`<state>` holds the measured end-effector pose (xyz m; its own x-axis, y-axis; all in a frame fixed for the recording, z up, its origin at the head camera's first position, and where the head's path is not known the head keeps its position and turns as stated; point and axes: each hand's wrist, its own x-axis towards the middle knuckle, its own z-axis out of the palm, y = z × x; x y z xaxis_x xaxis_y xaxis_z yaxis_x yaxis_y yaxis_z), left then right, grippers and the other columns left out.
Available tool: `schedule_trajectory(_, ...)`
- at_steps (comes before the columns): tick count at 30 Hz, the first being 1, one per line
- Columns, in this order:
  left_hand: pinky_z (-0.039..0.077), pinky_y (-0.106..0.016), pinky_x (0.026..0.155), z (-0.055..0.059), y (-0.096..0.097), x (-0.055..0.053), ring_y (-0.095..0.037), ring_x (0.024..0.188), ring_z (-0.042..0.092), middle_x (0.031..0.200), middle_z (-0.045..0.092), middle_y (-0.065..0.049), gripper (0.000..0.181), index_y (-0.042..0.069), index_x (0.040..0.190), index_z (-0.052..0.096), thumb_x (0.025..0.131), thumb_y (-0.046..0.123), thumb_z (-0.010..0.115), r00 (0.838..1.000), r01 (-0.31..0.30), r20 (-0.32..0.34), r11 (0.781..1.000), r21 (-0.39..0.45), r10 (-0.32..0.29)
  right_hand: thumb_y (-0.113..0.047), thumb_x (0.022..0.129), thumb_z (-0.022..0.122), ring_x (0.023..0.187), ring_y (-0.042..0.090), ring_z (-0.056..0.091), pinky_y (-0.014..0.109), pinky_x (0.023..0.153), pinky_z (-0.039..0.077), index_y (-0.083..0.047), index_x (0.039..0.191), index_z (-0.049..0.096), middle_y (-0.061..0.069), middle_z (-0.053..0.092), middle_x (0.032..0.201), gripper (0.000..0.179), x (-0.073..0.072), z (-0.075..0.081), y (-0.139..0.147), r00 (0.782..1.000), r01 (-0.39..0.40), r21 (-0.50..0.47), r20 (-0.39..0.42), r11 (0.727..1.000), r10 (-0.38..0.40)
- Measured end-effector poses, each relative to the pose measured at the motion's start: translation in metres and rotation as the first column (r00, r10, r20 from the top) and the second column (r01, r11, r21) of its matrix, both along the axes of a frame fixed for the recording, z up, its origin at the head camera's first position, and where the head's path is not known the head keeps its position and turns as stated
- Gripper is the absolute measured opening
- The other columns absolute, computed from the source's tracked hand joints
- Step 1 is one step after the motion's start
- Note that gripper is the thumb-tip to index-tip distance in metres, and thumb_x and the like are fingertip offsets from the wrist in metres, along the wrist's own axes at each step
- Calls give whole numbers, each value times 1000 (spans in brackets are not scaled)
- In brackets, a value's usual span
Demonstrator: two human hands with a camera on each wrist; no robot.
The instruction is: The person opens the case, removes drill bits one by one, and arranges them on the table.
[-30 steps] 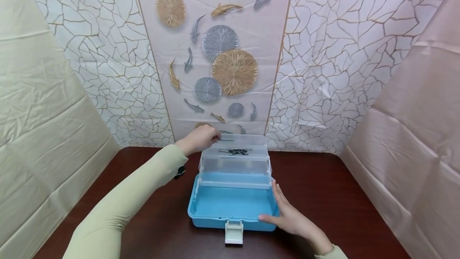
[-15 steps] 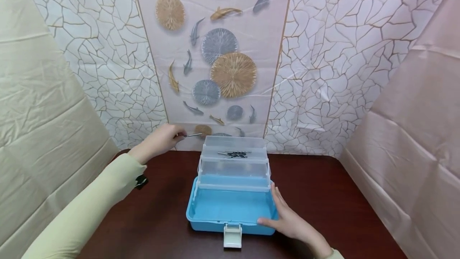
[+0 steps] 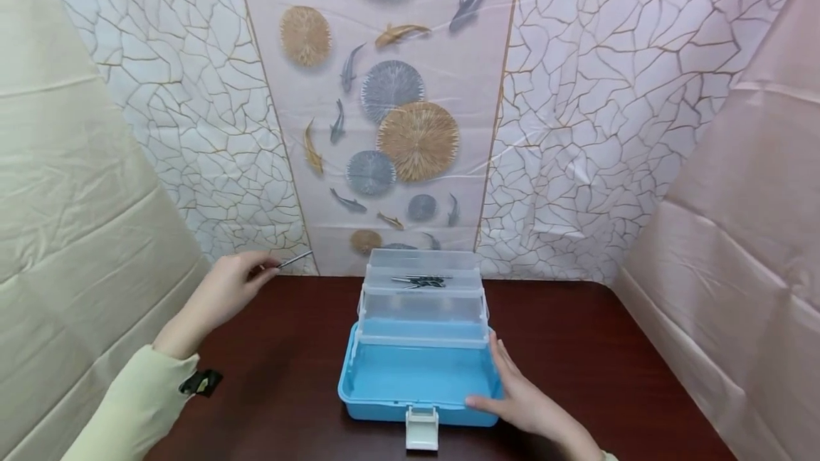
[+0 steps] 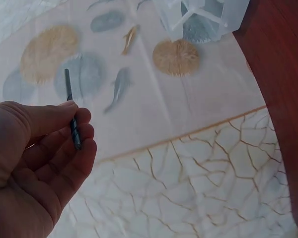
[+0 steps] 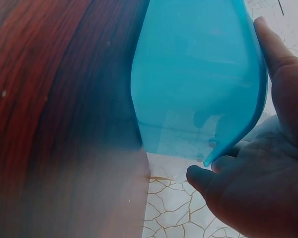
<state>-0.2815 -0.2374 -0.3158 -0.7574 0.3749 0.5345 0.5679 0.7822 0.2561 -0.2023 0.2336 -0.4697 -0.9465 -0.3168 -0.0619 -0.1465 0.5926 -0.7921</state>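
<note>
My left hand (image 3: 227,287) pinches a dark drill bit (image 4: 68,87) between thumb and fingers, up to the left of the toolbox. Spiral flutes show near the fingertips, and the plain end points away from the palm. The blue toolbox (image 3: 384,412) stands unfolded, its clear trays (image 3: 423,308) raised behind the base. Several more drill bits (image 3: 426,281) lie together in the upper tray. At the front right corner of the toolbox, my right hand (image 3: 532,407) rests with fingers extended along the side and thumb at the front rim.
A white latch (image 3: 422,429) hangs down at the front of the toolbox. The dark red table (image 3: 564,347) extends on both sides. Patterned cloth (image 3: 589,126) hangs behind it, and plain cloth (image 3: 717,233) flanks it. A black strap (image 3: 201,382) sits at the left wrist.
My left hand has moved leftward from the upper tray, carrying the drill bit away. My right hand stays at the toolbox corner. The view has shifted slightly.
</note>
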Motion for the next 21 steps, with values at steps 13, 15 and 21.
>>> schedule_trajectory(13,49,-46,75,-64,-66,38,-36,92,69,100,74,-14,15,3,106,75,92,6,73,973,-206,-67,961,184,221,-36,92,75,149,47,-6,68,111,23,-9,160,-14,28,-14,163,115,-2,2,2,1000,-30,5,-1,1000,30)
schedule_trajectory(15,49,-39,68,-75,-75,41,-29,83,68,96,74,-13,14,3,106,74,92,5,73,966,-244,-42,950,195,257,-36,92,75,149,48,-6,68,111,23,-9,160,-14,28,-14,163,115,-2,2,2,1000,-29,0,6,1000,29)
schedule_trajectory(21,44,-29,58,-100,-100,40,-10,71,61,89,74,-12,13,0,105,74,93,5,71,945,-326,41,925,196,325,-37,92,75,149,48,-5,69,111,22,-10,160,-14,28,-14,163,116,0,2,2,1000,-17,-1,6,1000,17)
